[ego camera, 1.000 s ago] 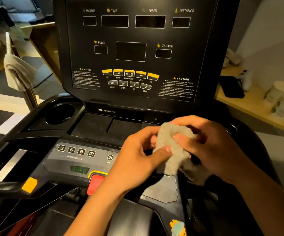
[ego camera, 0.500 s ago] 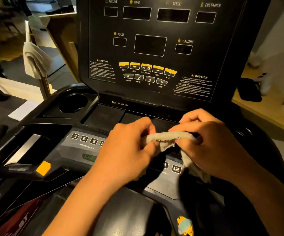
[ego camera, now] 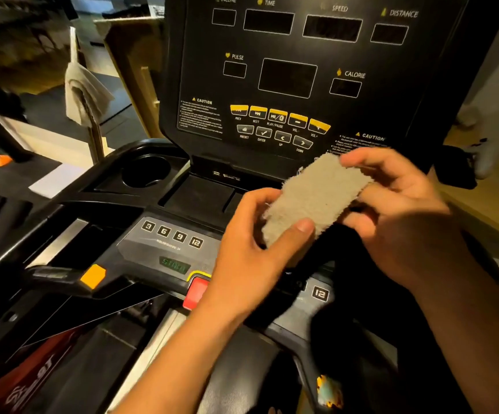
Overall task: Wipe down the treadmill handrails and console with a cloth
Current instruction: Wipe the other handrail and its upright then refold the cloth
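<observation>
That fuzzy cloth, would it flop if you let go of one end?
Probably. The cloth looks soft and nubby, folded flat between the left hand and right hand. It seems light, pinched by fingertips only, and its fuzzy surface likely grips rather than slips.

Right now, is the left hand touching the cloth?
Touching. The head view shows the left hand with its thumb pressed flat on the lower end of the cloth; the right hand pinches the upper end.

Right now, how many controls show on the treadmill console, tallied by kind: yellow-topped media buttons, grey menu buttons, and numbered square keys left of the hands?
Yellow-topped media buttons: 5
Grey menu buttons: 4
Numbered square keys: 4
Total: 13
</observation>
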{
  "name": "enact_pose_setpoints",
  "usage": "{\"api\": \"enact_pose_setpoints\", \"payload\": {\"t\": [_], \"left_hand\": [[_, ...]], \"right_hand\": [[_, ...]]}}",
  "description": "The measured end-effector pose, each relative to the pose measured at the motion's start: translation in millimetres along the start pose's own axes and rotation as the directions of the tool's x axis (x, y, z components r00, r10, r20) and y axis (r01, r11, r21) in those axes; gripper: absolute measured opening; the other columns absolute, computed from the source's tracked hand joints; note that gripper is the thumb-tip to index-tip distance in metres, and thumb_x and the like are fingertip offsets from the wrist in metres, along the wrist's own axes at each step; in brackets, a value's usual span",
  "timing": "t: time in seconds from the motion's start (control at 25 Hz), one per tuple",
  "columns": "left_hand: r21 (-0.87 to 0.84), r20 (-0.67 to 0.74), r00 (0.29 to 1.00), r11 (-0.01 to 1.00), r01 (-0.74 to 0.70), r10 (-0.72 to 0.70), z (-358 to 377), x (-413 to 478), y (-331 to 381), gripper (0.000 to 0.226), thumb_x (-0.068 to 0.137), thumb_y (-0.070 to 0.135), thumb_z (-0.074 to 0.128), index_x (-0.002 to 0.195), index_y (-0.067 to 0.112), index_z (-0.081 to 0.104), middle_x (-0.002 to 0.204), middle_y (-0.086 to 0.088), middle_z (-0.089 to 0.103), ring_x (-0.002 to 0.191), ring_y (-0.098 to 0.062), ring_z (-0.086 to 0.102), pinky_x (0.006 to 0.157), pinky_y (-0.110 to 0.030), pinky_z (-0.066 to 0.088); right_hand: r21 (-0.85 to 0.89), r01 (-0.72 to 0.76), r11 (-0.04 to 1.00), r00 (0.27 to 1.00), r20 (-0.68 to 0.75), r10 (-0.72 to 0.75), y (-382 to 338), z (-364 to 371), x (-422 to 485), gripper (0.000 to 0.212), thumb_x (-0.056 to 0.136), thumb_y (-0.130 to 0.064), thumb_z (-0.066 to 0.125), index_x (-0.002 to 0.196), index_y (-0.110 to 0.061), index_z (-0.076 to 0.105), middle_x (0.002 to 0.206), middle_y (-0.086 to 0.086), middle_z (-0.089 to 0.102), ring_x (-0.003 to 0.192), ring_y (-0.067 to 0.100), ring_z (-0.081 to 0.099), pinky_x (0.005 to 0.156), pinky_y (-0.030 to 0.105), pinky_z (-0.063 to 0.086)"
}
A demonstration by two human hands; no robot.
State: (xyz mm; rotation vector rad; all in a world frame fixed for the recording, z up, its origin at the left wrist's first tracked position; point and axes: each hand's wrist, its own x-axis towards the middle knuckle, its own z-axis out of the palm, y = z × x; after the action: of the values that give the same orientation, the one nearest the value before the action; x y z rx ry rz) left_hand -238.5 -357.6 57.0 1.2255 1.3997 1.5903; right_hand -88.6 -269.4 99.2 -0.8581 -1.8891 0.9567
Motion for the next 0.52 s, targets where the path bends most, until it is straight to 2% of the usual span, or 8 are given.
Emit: {"api": "enact_pose_setpoints", "payload": {"t": [0.08,0.12,0.16,0.2,0.28,0.32,0.36,0.52], "left_hand": [[-0.211,0.09,0.978,0.956,0.202,-0.187,-8,10,-6,0.039,0.079,0.013,0.074,0.114,0.015,0.057,0.103,-0.008,0.067,0.088,-0.021,0.066,0.072,-0.031,0.058],[-0.144,0.054,0.978,0.968,0.207,-0.201,-13,18,-10,0.04,0.08,0.01,0.075,0.114,0.016,0.055,0.103,-0.01,0.066,0.086,-0.025,0.066,0.068,-0.035,0.059],[0.037,0.011,0.986,0.985,0.166,-0.166,-19,30,-16,0.041,0.079,0.012,0.076,0.114,0.02,0.054,0.104,-0.008,0.066,0.089,-0.024,0.066,0.07,-0.036,0.058],[0.331,-0.002,0.994,0.938,0.102,-0.108,-24,43,-23,0.042,0.079,0.018,0.076,0.114,0.025,0.054,0.108,-0.003,0.064,0.096,-0.022,0.064,0.08,-0.037,0.055],[0.826,0.135,0.989,0.557,-0.083,-0.053,-27,59,-34,0.044,0.082,0.029,0.071,0.122,0.033,0.054,0.13,0.004,0.054,0.119,-0.02,0.053,0.105,-0.044,0.039],[0.898,0.225,0.973,0.398,-0.187,-0.051,-25,62,-39,0.043,0.085,0.033,0.066,0.127,0.036,0.053,0.14,0.005,0.047,0.128,-0.02,0.045,0.111,-0.048,0.03],[0.912,0.305,0.95,0.308,-0.27,-0.069,-21,62,-45,0.042,0.088,0.035,0.061,0.13,0.037,0.053,0.145,0.006,0.044,0.13,-0.02,0.042,0.112,-0.049,0.027],[0.871,0.439,0.893,0.29,-0.396,-0.099,-13,65,-61,0.038,0.098,0.038,0.045,0.136,0.034,0.053,0.136,0.003,0.056,0.119,-0.026,0.052,0.093,-0.042,0.048]], "right_hand": [[-0.107,0.038,0.994,0.998,0.052,-0.032,15,1,-6,0.033,0.08,0.011,0.059,0.109,-0.003,0.067,0.101,-0.007,0.061,0.095,-0.016,0.055,0.083,0.004,0.041],[-0.155,-0.013,0.988,1.0,0.018,0.016,27,0,-7,0.03,0.08,0.005,0.061,0.104,-0.009,0.071,0.095,-0.004,0.064,0.089,-0.008,0.059,0.08,0.006,0.042],[-0.228,-0.037,0.973,0.999,-0.016,0.034,40,0,-8,0.025,0.079,-0.002,0.063,0.095,-0.018,0.073,0.091,-0.002,0.066,0.085,0.0,0.061,0.077,0.008,0.042],[-0.356,-0.075,0.932,0.997,-0.038,0.066,51,3,-12,0.018,0.078,-0.009,0.065,0.088,-0.022,0.073,0.091,-0.001,0.066,0.084,0.008,0.062,0.077,0.01,0.044],[-0.708,-0.007,0.706,0.999,0.017,0.028,69,12,-23,0.01,0.077,-0.019,0.069,0.086,-0.018,0.073,0.093,-0.001,0.064,0.086,0.016,0.061,0.079,0.02,0.049],[-0.766,0.059,0.641,0.997,0.072,-0.007,76,17,-28,0.016,0.077,-0.02,0.07,0.092,-0.016,0.074,0.096,0.001,0.065,0.088,0.019,0.06,0.078,0.029,0.052],[-0.759,0.084,0.646,0.993,0.117,0.008,79,18,-32,0.022,0.077,-0.019,0.071,0.098,-0.014,0.073,0.099,0.003,0.067,0.089,0.02,0.061,0.076,0.035,0.054],[-0.693,0.179,0.698,0.972,0.236,-0.014,96,29,-22,0.024,0.08,-0.01,0.068,0.103,-0.01,0.074,0.105,0.012,0.07,0.092,0.028,0.066,0.078,0.042,0.057]]}}
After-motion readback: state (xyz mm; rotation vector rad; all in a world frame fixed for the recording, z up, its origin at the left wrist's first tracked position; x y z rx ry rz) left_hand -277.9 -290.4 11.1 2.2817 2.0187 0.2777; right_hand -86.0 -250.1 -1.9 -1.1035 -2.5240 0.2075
